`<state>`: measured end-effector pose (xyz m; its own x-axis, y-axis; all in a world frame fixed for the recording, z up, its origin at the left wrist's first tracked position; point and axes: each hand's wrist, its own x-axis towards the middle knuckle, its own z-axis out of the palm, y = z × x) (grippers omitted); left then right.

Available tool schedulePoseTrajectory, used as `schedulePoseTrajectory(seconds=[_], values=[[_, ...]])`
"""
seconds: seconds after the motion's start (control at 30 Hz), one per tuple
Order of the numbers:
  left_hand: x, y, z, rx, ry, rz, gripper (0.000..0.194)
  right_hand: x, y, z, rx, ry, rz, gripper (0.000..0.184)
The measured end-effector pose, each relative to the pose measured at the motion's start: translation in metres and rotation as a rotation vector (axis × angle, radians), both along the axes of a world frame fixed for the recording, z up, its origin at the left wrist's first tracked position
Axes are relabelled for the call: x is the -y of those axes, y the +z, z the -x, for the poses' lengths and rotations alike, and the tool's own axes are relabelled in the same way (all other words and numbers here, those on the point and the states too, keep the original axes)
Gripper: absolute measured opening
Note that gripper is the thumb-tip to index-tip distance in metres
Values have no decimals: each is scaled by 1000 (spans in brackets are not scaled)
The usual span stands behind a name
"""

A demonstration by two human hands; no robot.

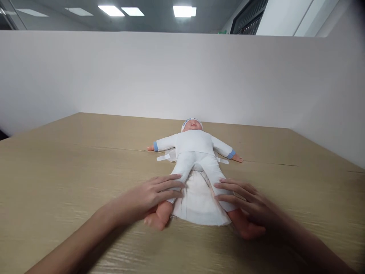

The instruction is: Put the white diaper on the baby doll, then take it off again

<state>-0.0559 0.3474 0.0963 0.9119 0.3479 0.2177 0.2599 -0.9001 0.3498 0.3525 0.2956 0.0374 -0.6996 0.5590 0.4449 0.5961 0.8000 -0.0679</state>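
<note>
A baby doll [194, 142] in a white outfit with blue cuffs and a printed cap lies on its back, arms spread and head away from me. Beneath its hips and legs an unfolded white diaper [201, 207] is laid out, with its tabs [163, 157] sticking out at both sides of the waist. My left hand [159, 192] rests on the doll's leg on the left, fingers stretched across the trouser. On the other leg lies my right hand [242, 196], its fingers likewise extended and slightly apart. Both thumbs are hidden. The doll's bare feet [159, 219] point toward me.
The doll lies on a wood-grain table [71, 171] with thin seams across it. A white partition [182, 76] rises behind the table and along its right side. Ceiling lights [182, 11] show above the partition.
</note>
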Motion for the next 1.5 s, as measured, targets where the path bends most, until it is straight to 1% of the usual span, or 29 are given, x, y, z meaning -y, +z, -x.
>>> schedulePoseTrajectory(seconds=[0.07,0.17,0.23,0.33,0.47,0.5,0.53,0.6,0.63,0.7,0.73,0.77,0.87,0.9,0.97,1.03,1.13,1.23,1.3,1.33,1.4,1.47,1.5], values=[[0,-2,0,12,15,11,67,2,2,2,-21,3,25,48],[0,-5,0,4,24,30,64,5,5,2,-49,-4,71,50],[0,-5,1,-9,21,60,64,6,6,1,-67,-15,147,51],[4,1,-2,-38,35,108,59,6,5,-3,-116,-23,301,51],[17,11,-17,-16,162,141,41,7,14,-3,-216,-10,435,43],[22,11,-22,-6,197,139,41,9,18,0,-217,-22,451,43],[26,10,-28,-1,230,130,47,12,22,3,-204,-44,455,42],[34,5,-38,-9,296,92,58,19,26,12,-153,-96,412,47],[37,2,-42,-17,331,68,58,24,25,18,-123,-121,371,55],[42,-6,-49,-39,391,19,47,32,21,31,-80,-176,271,72],[43,-10,-51,-50,411,-4,39,36,18,38,-62,-206,225,75],[44,-13,-53,-59,423,-25,32,39,14,44,-44,-239,186,76],[44,-16,-55,-59,448,-70,13,43,7,58,1,-306,109,65],[42,-15,-56,-46,455,-74,11,42,7,60,5,-311,97,61],[37,-9,-56,-10,459,-52,16,38,9,62,-19,-321,94,51],[31,1,-56,39,468,-3,26,30,16,61,-77,-339,128,41],[16,19,-57,150,501,97,35,10,34,59,-213,-338,199,28],[-10,35,-63,303,522,156,37,-20,54,60,-413,-313,205,31],[-37,40,-70,392,546,198,38,-48,65,63,-540,-343,215,32],[-53,41,-74,431,561,250,40,-64,69,64,-596,-377,248,32],[-87,37,-84,511,582,449,41,-97,73,67,-708,-473,383,31],[-119,27,-94,587,580,678,40,-127,71,70,-764,-524,497,34],[-132,21,-98,608,583,750,41,-140,69,72,-785,-535,548,36]])
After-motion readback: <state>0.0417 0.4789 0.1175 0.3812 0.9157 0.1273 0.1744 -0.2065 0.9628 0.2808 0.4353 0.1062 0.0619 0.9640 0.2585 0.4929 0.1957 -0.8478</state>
